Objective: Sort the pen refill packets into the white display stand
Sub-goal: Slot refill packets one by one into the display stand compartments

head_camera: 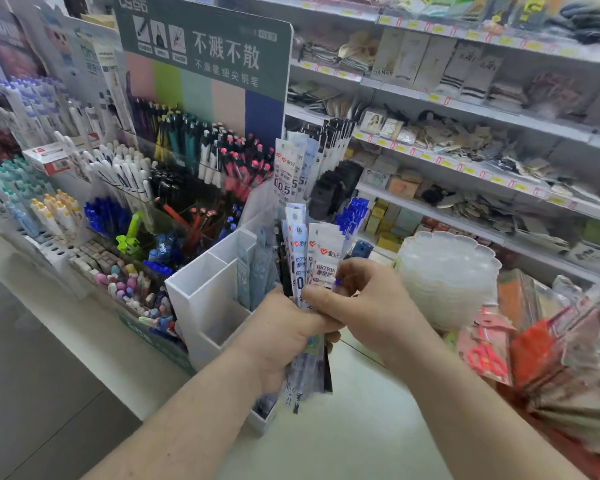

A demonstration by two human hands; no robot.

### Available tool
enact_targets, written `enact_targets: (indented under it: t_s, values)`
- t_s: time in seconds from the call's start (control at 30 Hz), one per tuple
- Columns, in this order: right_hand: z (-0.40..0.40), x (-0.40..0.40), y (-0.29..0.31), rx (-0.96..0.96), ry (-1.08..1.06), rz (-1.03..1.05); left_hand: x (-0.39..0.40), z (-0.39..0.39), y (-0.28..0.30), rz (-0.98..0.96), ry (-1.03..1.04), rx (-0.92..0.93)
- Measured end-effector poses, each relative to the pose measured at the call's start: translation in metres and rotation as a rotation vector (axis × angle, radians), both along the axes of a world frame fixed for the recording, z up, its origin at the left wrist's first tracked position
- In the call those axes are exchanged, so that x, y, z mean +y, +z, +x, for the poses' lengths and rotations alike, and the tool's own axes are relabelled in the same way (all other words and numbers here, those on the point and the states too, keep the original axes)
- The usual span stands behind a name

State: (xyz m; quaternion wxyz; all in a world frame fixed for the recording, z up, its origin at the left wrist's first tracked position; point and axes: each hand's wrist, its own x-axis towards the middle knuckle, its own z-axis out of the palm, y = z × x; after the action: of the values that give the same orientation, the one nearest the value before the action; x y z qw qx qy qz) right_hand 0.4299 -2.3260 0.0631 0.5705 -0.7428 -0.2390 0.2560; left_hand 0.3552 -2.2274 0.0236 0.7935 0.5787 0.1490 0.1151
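The left hand (pixel 284 337) grips a fanned bundle of pen refill packets (pixel 309 268), long axes upright, count unclear, beside the white display stand (pixel 201 299), while the right hand (pixel 364 303) pinches the front packet.

The front compartments of the white display stand (pixel 201 299) are open from above. Just behind the stand, pen racks (pixel 174 174) and a green sign board (pixel 205 46) block the way. To its right a stack of clear plates (pixel 447 271) stands; between them bare bench (pixel 354 427) is free.
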Motion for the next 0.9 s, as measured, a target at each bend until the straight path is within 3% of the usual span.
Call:
enact_targets:
  t_s: [0.1, 0.27, 0.5, 0.9]
  values:
    - [0.002, -0.015, -0.005, -0.043, -0.016, 0.006, -0.006, -0.003, -0.005, -0.066, -0.096, 0.0]
    - [-0.002, -0.037, -0.013, 0.044, -0.075, 0.096, -0.01, -0.008, -0.012, -0.222, -0.237, -0.003]
    - [-0.002, -0.056, -0.035, 0.084, -0.2, 0.147, -0.017, -0.012, -0.025, -0.119, -0.151, 0.075]
    - [-0.002, -0.07, -0.04, 0.175, -0.228, 0.225, -0.02, -0.018, -0.034, -0.006, -0.035, 0.104]
